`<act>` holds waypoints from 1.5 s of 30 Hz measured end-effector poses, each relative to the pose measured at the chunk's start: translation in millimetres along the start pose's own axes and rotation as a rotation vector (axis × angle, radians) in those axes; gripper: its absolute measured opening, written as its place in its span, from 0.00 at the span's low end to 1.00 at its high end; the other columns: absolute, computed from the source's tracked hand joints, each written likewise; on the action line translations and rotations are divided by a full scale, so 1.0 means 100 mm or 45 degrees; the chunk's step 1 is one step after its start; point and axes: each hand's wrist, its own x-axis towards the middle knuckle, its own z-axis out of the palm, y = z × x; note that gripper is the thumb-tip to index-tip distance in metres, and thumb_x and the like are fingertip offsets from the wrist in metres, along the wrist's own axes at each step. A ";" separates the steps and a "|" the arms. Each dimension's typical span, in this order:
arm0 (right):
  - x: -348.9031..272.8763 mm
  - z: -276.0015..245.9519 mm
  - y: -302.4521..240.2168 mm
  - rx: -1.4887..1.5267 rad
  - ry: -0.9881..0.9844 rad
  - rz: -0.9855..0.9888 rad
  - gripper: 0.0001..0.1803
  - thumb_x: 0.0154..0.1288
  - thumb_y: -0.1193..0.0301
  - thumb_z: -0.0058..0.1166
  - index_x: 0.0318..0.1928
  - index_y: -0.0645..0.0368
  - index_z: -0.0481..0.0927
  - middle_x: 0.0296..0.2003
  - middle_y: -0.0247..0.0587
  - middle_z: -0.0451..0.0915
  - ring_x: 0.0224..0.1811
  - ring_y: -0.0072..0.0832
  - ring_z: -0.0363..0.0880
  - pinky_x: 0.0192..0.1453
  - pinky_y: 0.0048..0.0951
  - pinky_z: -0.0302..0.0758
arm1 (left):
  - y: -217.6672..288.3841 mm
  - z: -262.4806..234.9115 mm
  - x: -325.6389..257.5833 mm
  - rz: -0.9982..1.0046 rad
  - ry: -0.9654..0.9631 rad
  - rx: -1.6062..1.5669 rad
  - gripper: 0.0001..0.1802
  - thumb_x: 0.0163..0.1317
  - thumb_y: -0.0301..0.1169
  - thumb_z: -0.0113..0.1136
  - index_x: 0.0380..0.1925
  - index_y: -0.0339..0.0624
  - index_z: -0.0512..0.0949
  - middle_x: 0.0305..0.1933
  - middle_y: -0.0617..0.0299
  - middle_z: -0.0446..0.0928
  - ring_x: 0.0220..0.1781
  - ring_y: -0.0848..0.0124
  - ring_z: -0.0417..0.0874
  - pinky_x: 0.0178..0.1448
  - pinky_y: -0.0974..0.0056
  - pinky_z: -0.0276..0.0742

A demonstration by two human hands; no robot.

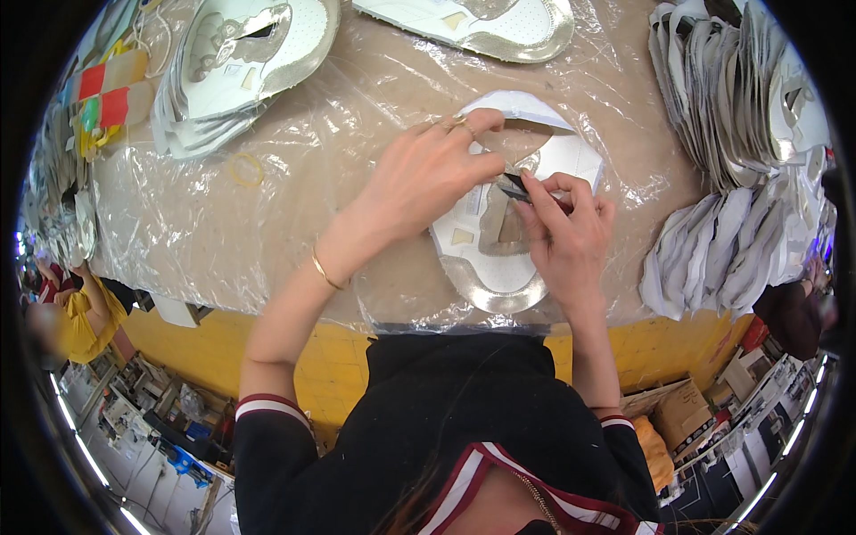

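Note:
A white shoe upper [499, 278] with a shiny gold-beige toe lies on the plastic-covered table in front of me, toe toward me. My left hand [437, 169] rests over its left side. Its fingers are curled and closed on the upper near the central opening. From the right, my right hand [571, 227] pinches a small dark piece [514, 185] between thumb and fingertips at that opening. Whether this is a tool or part of the upper I cannot tell. The rest of that piece is hidden by my fingers.
A stack of similar uppers [234, 80] lies at the far left, and another upper [481, 25] lies at the back. Bundled uppers [727, 98] stand along the right edge, with more [709, 254] nearer me. A yellow rubber band [246, 169] lies on the plastic sheet [196, 232].

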 end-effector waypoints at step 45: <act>0.28 0.00 0.11 -0.073 0.030 -0.198 0.17 0.60 0.65 0.67 0.51 0.45 0.86 0.38 0.26 0.78 0.32 0.19 0.77 0.49 0.34 0.57 | -0.27 -0.07 0.04 0.001 -0.117 -0.477 0.22 0.53 0.35 0.73 0.48 0.38 0.83 0.59 0.60 0.75 0.49 0.59 0.82 0.48 0.59 0.81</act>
